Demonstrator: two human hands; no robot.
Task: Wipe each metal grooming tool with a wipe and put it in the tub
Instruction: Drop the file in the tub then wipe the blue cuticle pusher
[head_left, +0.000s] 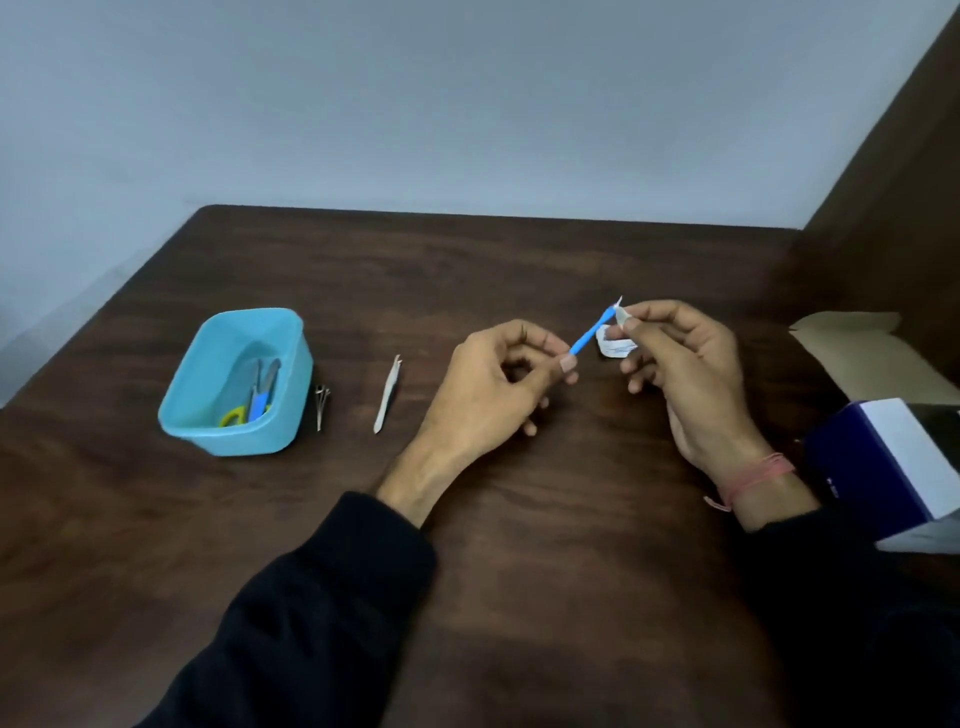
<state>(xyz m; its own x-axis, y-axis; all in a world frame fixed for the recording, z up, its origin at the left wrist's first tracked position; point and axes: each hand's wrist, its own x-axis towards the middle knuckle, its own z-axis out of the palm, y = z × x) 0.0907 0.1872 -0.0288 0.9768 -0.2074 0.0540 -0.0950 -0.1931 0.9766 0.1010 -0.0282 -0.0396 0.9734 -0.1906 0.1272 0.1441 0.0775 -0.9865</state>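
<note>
A dark wooden bench stands against a pale grey wall. At centre right of the frame, one blue-handled cuticle tool is held above the bench, its long axis slanting from lower left up to upper right, the small metal tip pointing to the upper right. The left hand pinches the handle's lower end between thumb and forefinger. The right hand pinches a small white wipe around the tip end with curled fingers. At left sits one light blue tub holding yellow-handled scissors and other blue-handled tools. Right of it lie a cluster of small metal pieces, too small to count, and one pair of white tweezers, lengthwise top to bottom. Two boxes occupy the right edge.
</note>
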